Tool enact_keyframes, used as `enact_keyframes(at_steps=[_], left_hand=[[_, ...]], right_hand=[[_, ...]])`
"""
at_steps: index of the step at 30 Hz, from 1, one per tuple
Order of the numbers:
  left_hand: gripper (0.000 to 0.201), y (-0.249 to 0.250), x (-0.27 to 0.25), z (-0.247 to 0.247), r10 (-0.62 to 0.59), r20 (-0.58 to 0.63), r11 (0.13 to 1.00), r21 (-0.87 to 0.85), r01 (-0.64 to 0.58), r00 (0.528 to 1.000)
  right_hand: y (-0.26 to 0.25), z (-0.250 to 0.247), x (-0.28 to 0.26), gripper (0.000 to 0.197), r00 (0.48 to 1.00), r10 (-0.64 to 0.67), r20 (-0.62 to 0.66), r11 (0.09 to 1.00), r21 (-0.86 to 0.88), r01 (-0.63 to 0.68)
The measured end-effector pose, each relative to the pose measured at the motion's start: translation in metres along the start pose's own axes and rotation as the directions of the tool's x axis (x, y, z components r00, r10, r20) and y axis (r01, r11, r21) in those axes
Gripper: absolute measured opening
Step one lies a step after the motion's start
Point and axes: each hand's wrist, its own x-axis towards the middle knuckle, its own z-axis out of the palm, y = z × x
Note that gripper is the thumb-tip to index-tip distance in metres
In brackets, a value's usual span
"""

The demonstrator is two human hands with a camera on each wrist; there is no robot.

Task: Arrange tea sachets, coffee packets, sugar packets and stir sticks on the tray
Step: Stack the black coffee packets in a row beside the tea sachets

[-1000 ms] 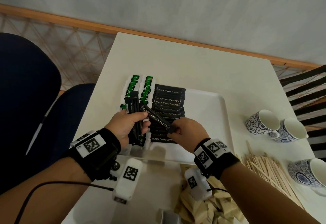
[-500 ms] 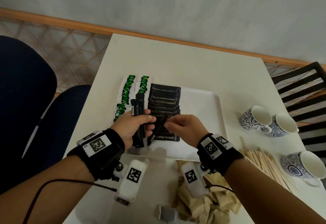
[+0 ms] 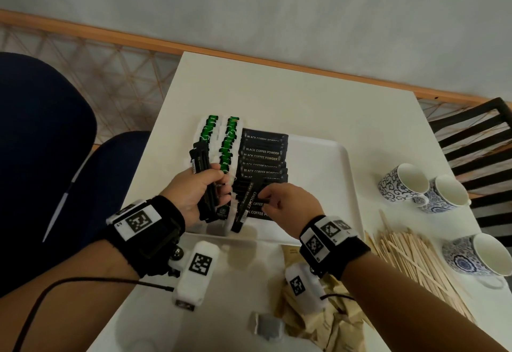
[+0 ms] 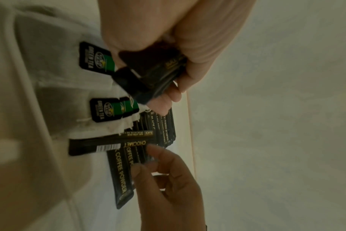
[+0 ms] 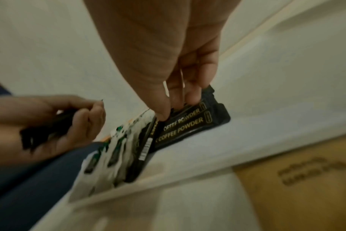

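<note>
Over the near left corner of the white tray [image 3: 327, 185], the left hand [image 3: 194, 194] grips a bundle of black coffee packets [image 3: 203, 182], fingers curled round it. Just beside it, the right hand [image 3: 291, 205] pinches one coffee packet [image 3: 245, 205] at its end, tilted above the row of coffee packets [image 3: 263, 158]. Tea sachets [image 3: 221, 141] lie beyond the left hand. Stir sticks [image 3: 415, 263] and brown sugar packets [image 3: 332, 324] lie off the tray, beside and under the right wrist.
</note>
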Motion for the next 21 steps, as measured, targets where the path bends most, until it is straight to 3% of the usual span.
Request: enact_keyframes(at_steps=[5, 9, 15, 21], left_hand=[[0.01, -0.002, 0.002, -0.009, -0.001, -0.025, 1.0, 0.0, 0.001, 1.0], [0.009, -0.005, 0.004, -0.013, -0.01, -0.04, 1.0, -0.004, 0.01, 0.999], [0.009, -0.007, 0.005, -0.011, -0.016, -0.044, 1.0, -0.006, 0.015, 0.999], [0.011, -0.009, 0.0, -0.001, -0.034, 0.005, 0.999, 0.005, 0.034, 0.999]], right_hand=[[-0.015, 0.007, 0.019, 0.046, 0.963, -0.252, 0.095, 0.909, -0.318, 0.269], [-0.021, 0.006, 0.031, 0.041, 0.942, -0.306, 0.14, 0.833, -0.439, 0.336], [-0.019, 0.002, 0.035, 0.017, 0.93, -0.358, 0.082, 0.821, -0.448, 0.355], [0.002, -0.027, 0.018, 0.016, 0.921, -0.386, -0.056, 0.88, -0.321, 0.35]])
